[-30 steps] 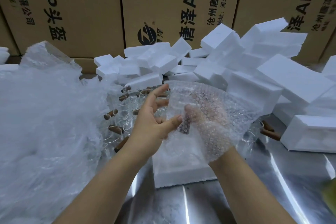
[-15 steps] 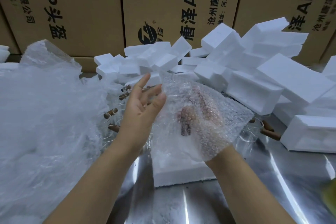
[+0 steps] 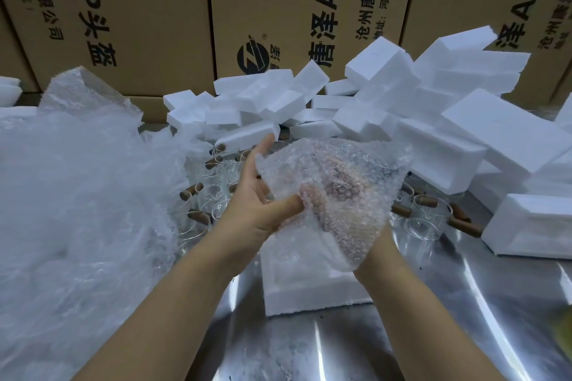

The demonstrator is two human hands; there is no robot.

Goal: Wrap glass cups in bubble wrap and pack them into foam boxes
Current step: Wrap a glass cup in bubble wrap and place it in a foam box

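Left hand (image 3: 257, 204), right hand (image 3: 356, 216) grip bubble wrap (image 3: 356, 161) around cup (image 3: 337, 187), above foam box (image 3: 309, 294).

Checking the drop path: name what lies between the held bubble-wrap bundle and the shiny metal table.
Head view: a white rectangular foam box on the table, under the bundle.

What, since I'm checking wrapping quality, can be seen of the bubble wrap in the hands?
The bubble wrap is a clear, bubbled plastic sheet, crumpled around something with a dark brown part showing through. The left hand pinches its left edge, thumb in front; the right hand cradles it from beneath. It is held above a white foam box.
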